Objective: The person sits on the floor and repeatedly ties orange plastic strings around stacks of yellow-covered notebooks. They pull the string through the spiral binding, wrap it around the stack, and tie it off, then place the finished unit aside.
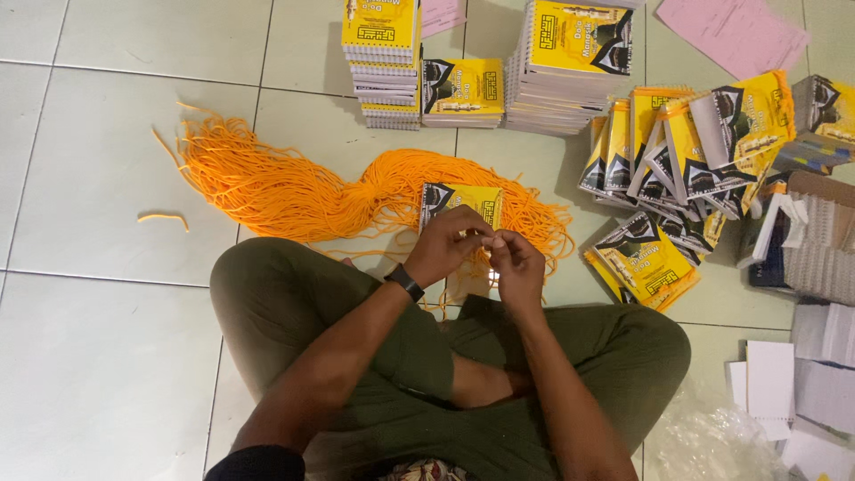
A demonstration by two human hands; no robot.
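Note:
I sit cross-legged on a tiled floor. My left hand [450, 242] and my right hand [518, 265] meet just above a small yellow spiral-bound booklet [463, 201]. The fingertips of both pinch something thin between them, apparently an orange cord; the hands hide most of it. A black watch [405, 282] is on my left wrist. A large bundle of orange cords [294, 191] lies spread on the floor behind the booklet, reaching left and right of it.
Stacks of yellow booklets [570, 62] stand at the back, and a loose heap of them [695, 151] lies at right. Pink sheets [735, 31], white paper pads [802, 383], spiral-bound blocks [824, 240] and clear plastic [712, 441] lie at right. One stray orange cord [163, 217] lies at left.

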